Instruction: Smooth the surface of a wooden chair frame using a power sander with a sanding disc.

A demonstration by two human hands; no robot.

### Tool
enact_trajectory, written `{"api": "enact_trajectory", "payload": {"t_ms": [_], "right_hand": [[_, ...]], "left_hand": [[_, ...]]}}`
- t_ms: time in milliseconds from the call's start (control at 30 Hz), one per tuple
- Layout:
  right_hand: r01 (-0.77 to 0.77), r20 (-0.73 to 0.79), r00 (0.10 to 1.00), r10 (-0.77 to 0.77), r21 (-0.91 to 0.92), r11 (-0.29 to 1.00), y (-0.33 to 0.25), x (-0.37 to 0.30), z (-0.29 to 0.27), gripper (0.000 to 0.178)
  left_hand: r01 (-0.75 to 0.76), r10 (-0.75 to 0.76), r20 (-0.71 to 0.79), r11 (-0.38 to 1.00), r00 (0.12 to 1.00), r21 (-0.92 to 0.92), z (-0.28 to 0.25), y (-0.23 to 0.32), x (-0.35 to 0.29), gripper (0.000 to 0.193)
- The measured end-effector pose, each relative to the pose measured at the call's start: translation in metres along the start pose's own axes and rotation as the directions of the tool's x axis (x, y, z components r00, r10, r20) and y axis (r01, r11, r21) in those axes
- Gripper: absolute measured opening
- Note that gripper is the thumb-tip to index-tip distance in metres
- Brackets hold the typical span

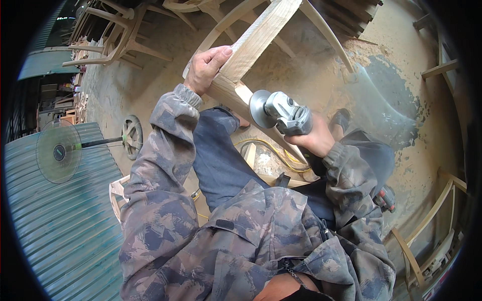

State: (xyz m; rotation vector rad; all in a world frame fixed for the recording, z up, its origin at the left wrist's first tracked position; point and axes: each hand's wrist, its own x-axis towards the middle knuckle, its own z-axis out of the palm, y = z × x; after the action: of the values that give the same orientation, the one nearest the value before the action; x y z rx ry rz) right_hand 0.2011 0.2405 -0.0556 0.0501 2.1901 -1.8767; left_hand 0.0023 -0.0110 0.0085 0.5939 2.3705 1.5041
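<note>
My left hand [207, 69] is closed round the corner of a pale wooden chair frame [261, 42], near where two of its rails meet. The frame slants up from between my knees toward the top of the view. My right hand [317, 136] grips an angle grinder [288, 113] by its body. Its round disc [261, 109] is at the frame's lower rail, just below the joint; whether it touches the wood I cannot tell. Part of that rail is hidden behind the disc and the grinder.
Unfinished wooden chairs [118, 37] stand at the upper left, more frames [427, 220] at the right. A standing fan [59, 150] is before a green corrugated sheet [65, 226]. A yellow cord [281, 155] lies between my legs; a red-and-black tool [385, 198] is by my right side. Sawdust covers the floor.
</note>
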Motion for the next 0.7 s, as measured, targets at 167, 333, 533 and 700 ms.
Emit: {"api": "enact_trajectory", "payload": {"t_ms": [167,333,533,700], "right_hand": [[-0.062,0.058,0.997,0.055,0.121,0.991,-0.005,0.009,-0.007,0.049],[-0.006,0.087,0.996,-0.006,0.136,0.991,-0.016,0.021,-0.01,0.05],[0.044,0.1,0.993,-0.058,0.131,0.99,-0.007,0.026,-0.004,0.052],[0.053,0.046,0.997,-0.056,0.071,0.996,-0.006,0.022,-0.002,0.053]], "left_hand": [[-0.002,0.002,0.011,1.0,1.0,0.002,0.001,0.006,-0.004,0.047],[0.007,-0.007,0.001,1.0,1.0,-0.01,0.004,0.007,-0.006,0.047],[-0.035,0.036,-0.014,0.998,0.999,0.047,0.005,0.01,-0.005,0.048],[0.01,-0.01,-0.01,1.0,1.0,0.011,0.005,0.009,-0.006,0.05]]}}
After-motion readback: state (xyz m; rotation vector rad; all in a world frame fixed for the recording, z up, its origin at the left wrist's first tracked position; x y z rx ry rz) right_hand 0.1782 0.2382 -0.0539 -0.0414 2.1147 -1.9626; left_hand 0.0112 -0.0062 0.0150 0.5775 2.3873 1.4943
